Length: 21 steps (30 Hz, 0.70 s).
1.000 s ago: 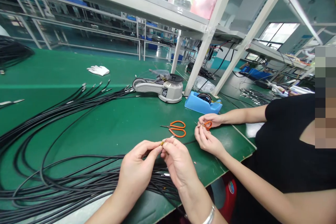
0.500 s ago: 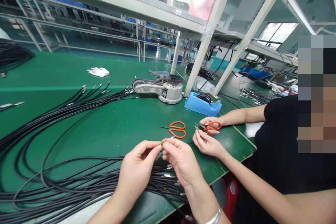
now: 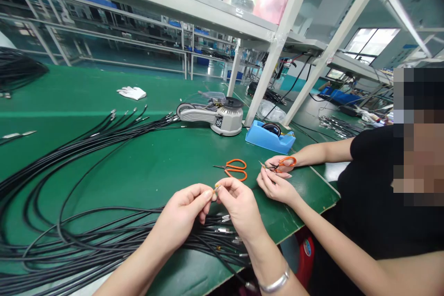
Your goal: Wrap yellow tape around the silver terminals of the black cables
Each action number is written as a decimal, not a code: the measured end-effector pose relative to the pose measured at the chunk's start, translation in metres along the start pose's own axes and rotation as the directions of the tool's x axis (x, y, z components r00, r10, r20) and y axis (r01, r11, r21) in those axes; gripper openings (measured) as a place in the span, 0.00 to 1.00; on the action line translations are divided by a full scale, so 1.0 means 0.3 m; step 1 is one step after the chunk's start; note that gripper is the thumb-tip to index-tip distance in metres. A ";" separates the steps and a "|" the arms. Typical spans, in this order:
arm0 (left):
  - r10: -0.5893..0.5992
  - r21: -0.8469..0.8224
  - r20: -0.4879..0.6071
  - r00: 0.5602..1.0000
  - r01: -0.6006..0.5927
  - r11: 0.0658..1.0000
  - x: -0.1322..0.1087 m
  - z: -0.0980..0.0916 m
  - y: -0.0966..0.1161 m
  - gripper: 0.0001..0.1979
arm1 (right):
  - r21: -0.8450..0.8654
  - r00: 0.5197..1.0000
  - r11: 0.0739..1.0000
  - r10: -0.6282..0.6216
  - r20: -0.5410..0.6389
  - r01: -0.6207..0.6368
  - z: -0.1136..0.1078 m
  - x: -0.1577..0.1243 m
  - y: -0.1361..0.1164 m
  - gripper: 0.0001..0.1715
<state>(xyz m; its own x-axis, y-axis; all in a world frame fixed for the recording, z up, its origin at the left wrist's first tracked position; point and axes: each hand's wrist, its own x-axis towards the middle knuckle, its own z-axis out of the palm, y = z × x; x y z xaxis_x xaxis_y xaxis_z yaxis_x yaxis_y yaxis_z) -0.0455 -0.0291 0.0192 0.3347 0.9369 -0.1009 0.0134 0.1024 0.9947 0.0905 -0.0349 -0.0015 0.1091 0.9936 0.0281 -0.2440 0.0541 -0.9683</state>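
My left hand (image 3: 189,206) and my right hand (image 3: 239,199) meet over the near part of the green bench. Both are closed in a fingertip pinch on a small cable end (image 3: 217,188) with yellow and silvery parts. My fingers cover most of it. Under and beside my hands lies a bundle of black cables (image 3: 138,236) with silvery connectors (image 3: 224,230). Just beyond my fingertips rest orange-handled scissors (image 3: 236,169), which neither of my hands touches.
A co-worker's hands (image 3: 277,185) at right hold orange-handled scissors (image 3: 287,162) and a thin piece. Behind stand a grey tape dispenser (image 3: 225,120) and a blue tape holder (image 3: 268,138). A white glove (image 3: 132,93) and more black cables (image 3: 114,134) lie left. Shelf posts (image 3: 267,55) rise behind.
My left fingers have curled in more, and my right fingers have shifted around the cable end. The co-worker's scissors have moved slightly right. The view has shifted a little.
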 end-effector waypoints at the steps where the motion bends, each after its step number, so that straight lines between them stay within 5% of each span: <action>1: -0.006 0.002 0.041 0.999 0.005 1.000 -0.002 -0.002 0.005 0.15 | -0.001 1.000 1.000 -0.014 -0.003 0.014 -0.002 0.005 0.003 0.11; 4: 0.000 0.074 0.086 0.996 -0.007 0.997 -0.012 -0.002 0.012 0.15 | -0.009 0.999 0.999 -0.038 -0.006 0.038 -0.019 0.017 0.003 0.11; 13: 0.286 0.342 -0.131 0.949 -0.227 0.912 -0.020 0.022 -0.007 0.06 | -0.092 0.993 0.995 -0.052 -0.105 0.042 -0.103 -0.028 -0.053 0.14; 17: 0.105 0.192 -0.195 0.975 -0.067 0.979 -0.016 0.022 0.003 0.09 | -0.178 0.995 0.984 -0.022 -0.100 0.004 -0.076 -0.082 -0.052 0.08; 19: -0.024 0.062 -0.204 0.979 0.038 0.997 -0.012 0.019 0.003 0.13 | -0.280 0.988 0.953 -0.139 -0.065 0.116 -0.064 -0.106 -0.052 0.04; 21: -0.085 -0.028 -0.182 0.980 0.081 0.996 -0.008 0.015 -0.001 0.16 | -0.383 0.961 0.889 -0.276 -0.011 0.251 -0.060 -0.121 -0.054 0.14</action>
<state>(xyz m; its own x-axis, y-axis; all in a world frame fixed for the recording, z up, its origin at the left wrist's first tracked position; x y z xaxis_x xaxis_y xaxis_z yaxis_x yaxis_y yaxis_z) -0.0421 -0.0327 0.0193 0.1553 0.9700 -0.1870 0.0136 0.1872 0.9822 0.1078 -0.0738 0.0087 0.1826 0.9390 0.2914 0.1789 0.2597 -0.9490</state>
